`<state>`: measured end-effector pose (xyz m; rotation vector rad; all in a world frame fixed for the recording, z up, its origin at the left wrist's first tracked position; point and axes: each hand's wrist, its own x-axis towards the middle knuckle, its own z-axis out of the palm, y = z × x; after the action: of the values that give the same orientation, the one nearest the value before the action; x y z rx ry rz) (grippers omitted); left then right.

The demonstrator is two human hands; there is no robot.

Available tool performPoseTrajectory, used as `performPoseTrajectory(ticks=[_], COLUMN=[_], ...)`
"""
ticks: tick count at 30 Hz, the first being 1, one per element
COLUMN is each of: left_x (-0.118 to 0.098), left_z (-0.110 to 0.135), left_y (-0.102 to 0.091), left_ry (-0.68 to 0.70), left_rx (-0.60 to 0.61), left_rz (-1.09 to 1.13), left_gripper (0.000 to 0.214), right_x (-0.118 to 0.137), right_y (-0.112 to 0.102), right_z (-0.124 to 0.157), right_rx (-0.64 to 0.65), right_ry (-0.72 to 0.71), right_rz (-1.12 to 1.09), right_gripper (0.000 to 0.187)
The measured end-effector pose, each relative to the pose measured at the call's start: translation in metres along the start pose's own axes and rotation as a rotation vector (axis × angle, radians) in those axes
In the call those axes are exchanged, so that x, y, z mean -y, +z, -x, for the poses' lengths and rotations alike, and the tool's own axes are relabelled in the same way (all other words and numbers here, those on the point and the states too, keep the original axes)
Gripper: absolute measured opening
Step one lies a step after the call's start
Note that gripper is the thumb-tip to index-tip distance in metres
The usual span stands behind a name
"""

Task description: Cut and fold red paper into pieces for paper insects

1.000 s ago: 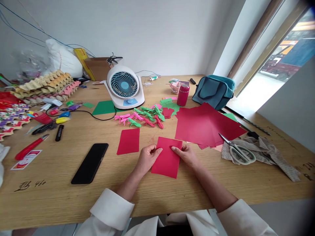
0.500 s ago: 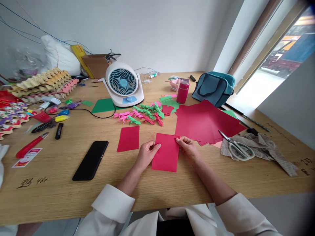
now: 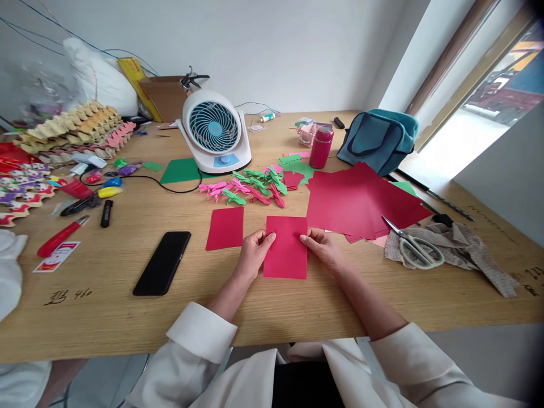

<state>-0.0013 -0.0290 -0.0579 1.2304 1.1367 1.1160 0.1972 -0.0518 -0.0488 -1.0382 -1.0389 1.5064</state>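
A rectangle of red paper (image 3: pixel 285 255) is held upright-long over the table, pinched at both sides. My left hand (image 3: pixel 255 252) grips its left edge with the thumb on top and the fingers behind. On the right edge, my right hand (image 3: pixel 321 246) pinches in the same way, its fingertips partly hidden under the sheet. Just left of it lies another red paper rectangle (image 3: pixel 225 228). Beyond my hands is a heap of folded pink, green and red paper figures (image 3: pixel 249 187). Large red sheets (image 3: pixel 348 201) overlap to the right.
Scissors (image 3: pixel 414 246) rest on a crumpled cloth (image 3: pixel 461 249) at right. A black phone (image 3: pixel 162 263) and a red-handled knife (image 3: pixel 62 238) lie left. Behind stand a white fan (image 3: pixel 215 130), a red flask (image 3: pixel 322 148) and a blue bag (image 3: pixel 376 141). Part of another person's white clothing shows at far left.
The red paper has turned a little and now lies squarer to me, with my right hand slightly lower along its edge. The camera view has tipped downward somewhat.
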Motion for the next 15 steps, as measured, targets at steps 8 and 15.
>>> performPoseTrajectory(ticks=[8,15], left_x=[0.0045,0.0043], left_z=[-0.0048,-0.0071], left_y=[-0.0009,-0.0073], left_ry=[0.010,0.025], left_rx=[-0.033,-0.018], left_rz=[-0.013,-0.135], left_gripper=[0.048,0.045], right_x=[-0.0041,-0.0076], right_y=[0.0030,0.0009], right_z=[-0.0012,-0.0028], right_rx=[0.111,0.102], right_ry=[0.069,0.017], right_rz=[0.038,0.181], right_gripper=[0.039,0.038])
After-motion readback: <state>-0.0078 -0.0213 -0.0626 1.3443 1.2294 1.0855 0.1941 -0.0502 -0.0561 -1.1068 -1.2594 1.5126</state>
